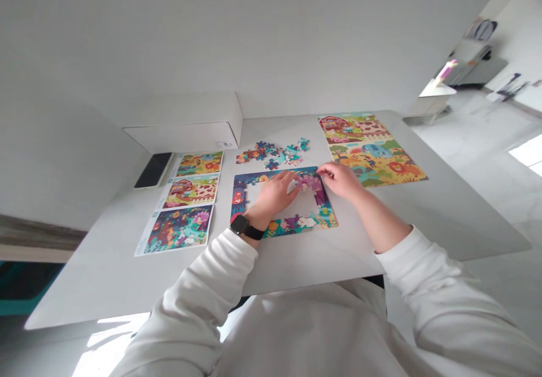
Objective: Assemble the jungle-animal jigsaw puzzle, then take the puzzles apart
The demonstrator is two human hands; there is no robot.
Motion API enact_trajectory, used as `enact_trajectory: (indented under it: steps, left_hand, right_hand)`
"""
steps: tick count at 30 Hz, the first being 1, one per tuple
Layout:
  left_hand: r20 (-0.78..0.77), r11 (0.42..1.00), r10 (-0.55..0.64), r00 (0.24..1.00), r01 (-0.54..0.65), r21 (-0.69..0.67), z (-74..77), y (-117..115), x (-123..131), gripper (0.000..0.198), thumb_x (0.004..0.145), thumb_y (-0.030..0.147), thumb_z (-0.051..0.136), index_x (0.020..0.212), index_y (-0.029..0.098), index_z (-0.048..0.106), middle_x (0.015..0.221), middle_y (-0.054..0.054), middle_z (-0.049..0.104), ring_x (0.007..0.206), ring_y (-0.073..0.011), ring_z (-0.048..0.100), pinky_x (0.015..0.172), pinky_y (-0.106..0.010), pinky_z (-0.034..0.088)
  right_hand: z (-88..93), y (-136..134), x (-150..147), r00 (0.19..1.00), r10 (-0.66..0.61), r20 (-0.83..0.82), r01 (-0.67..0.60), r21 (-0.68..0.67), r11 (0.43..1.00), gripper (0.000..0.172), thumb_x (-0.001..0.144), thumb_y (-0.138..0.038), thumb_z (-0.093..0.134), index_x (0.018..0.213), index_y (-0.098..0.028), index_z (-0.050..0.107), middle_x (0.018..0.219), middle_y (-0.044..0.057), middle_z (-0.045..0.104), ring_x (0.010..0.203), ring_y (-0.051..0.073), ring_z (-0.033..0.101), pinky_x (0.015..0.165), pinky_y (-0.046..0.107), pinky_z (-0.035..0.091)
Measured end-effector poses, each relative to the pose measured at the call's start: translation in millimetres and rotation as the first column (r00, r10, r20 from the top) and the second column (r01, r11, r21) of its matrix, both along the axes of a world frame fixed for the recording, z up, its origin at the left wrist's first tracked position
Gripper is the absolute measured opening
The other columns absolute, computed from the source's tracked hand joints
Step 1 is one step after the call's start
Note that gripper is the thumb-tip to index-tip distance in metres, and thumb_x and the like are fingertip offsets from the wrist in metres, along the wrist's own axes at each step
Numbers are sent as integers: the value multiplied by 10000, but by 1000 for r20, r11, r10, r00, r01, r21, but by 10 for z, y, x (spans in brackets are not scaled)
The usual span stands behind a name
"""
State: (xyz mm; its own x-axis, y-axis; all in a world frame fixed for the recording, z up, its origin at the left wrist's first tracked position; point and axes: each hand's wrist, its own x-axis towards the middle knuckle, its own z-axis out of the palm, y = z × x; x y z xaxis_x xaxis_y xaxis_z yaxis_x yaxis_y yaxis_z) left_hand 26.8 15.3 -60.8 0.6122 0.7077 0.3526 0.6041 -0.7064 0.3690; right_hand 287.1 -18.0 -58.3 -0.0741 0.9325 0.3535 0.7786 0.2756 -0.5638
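Closest to the person are two white soft sleeves. A black watch with a red edge (240,224) sits on the left wrist. Just past it, on the pale grey bench (127,275), lies the half-made dark blue jigsaw puzzle with flowers and a white middle (296,222). Its edges are filled in and the middle is bare.

The left grip (274,192) lies over the top middle of this puzzle. It is open and quite flat, and its fingers rest on the puzzle. The fingertips reach right, up to a purple patch of joined pieces (310,183) near the top right corner.

The right grip (341,178) is on the other side of that purple patch and touches it. Its fingers are bent in, but I cannot tell if they pinch a piece. So the purple patch sits between the two grips.

A bit farther is a small heap of loose colourful pieces (273,154). To the left lie three picture cards in a row (188,202) and a flat black phone (153,170). To the right is a finished yellow farm-and-animal puzzle (370,148). Farthest back is a long white cardboard box (186,123) by the wall.
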Motion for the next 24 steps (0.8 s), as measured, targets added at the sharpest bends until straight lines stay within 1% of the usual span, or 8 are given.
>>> enact_trajectory:
  steps: [4, 9, 15, 24]
  left_hand:
    - [-83, 999, 36, 996, -38, -24, 8, -17, 66, 244, 1015, 295, 656, 1245, 225, 696, 1243, -84, 748, 1076, -243, 726, 926, -342, 574]
    - [-113, 999, 31, 993, -33, -14, -14, -14, 137, 260, 1028, 293, 640, 1270, 232, 711, 1301, -91, 736, 1194, -258, 696, 996, -358, 565]
    - [-141, 1000, 11, 990, -12, -8, -34, 2, 150, 229, 1051, 301, 608, 1214, 237, 756, 1264, -80, 746, 1186, -255, 689, 1013, -357, 560]
    - [-167, 1000, 24, 986, -25, -4, -52, 18, 179, 257, 1066, 327, 586, 1237, 242, 758, 1287, -87, 740, 1183, -263, 688, 1034, -369, 558]
  right_hand:
    - [-22, 10, 23, 999, -15, 50, 18, -55, 998, 374, 853, -8, 539, 1009, -224, 802, 1064, 59, 815, 981, 223, 743, 916, 334, 571]
    - [-81, 33, -3, 994, 15, 109, -2, -114, 993, 446, 791, 44, 543, 1010, -227, 821, 1073, 60, 816, 995, 224, 734, 961, 335, 566]
    - [-96, 31, -13, 991, 28, 127, -11, -129, 992, 464, 805, 50, 531, 1040, -214, 834, 1084, 70, 812, 984, 222, 731, 972, 332, 557]
    - [-89, 24, -15, 982, 36, 185, -8, -151, 989, 427, 858, 7, 564, 1030, -243, 864, 1104, 70, 798, 1023, 235, 729, 951, 328, 562]
